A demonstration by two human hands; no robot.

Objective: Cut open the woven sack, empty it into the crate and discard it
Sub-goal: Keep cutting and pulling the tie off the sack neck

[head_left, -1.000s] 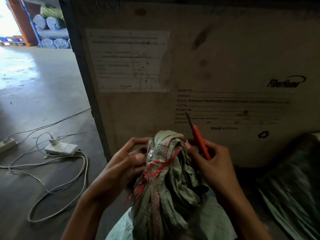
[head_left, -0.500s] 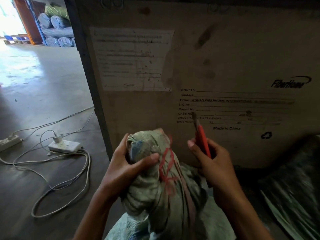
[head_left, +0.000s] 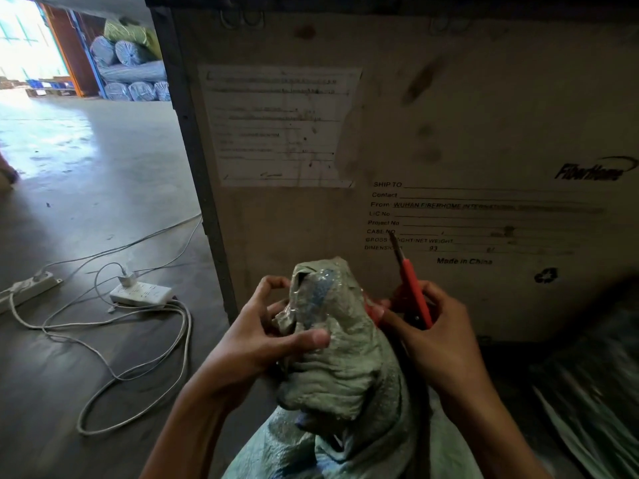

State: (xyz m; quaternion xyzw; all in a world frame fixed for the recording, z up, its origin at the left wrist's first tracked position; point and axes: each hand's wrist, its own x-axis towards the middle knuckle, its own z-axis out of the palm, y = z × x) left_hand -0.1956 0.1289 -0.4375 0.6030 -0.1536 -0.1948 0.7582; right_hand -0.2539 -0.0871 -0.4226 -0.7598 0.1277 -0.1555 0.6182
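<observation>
A pale green woven sack (head_left: 345, 368) stands in front of me with its gathered neck bunched upward. My left hand (head_left: 256, 337) grips the neck from the left, thumb pressed across the fabric. My right hand (head_left: 432, 337) is at the neck's right side, holding red-handled scissors (head_left: 413, 292) with the blade pointing up. A bit of red tie string shows between my right fingers and the sack. Directly behind the sack stands a large wooden crate (head_left: 449, 133) with a paper label and shipping print.
Two white power strips (head_left: 141, 293) with looping cables (head_left: 114, 371) lie on the concrete floor at left. Dark green sacking (head_left: 587, 392) lies at right. Wrapped rolls (head_left: 131, 63) are stacked far back by the bright doorway.
The sack's neck has been turned, so the red string that wrapped its front is now mostly out of sight at the right side. My left hand's grip shifted; the scissors stayed upright.
</observation>
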